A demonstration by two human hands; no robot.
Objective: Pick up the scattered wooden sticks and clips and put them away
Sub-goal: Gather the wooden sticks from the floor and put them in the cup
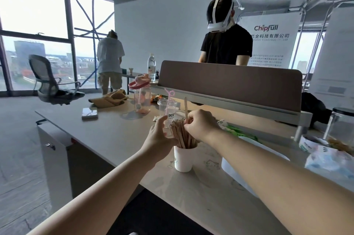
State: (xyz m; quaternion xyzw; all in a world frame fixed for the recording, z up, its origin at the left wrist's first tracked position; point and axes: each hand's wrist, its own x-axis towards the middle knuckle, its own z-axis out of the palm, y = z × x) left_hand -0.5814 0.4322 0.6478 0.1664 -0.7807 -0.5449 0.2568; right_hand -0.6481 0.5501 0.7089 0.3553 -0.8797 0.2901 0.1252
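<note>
Both bare forearms reach forward and converge. The left hand is open, palm turned inward, fingers nearly straight. The right hand curls its fingers, pinching an upright wooden stick.

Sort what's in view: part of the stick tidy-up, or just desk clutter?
Job: wooden sticks, white cup holding them, left hand, right hand.
Clutter: pink-lidded bottle, clear straw cup, water bottle, tan cap, glass jar.

Pink-lidded bottle, clear cup with straw, tan cap, office chair, brown desk divider
</note>
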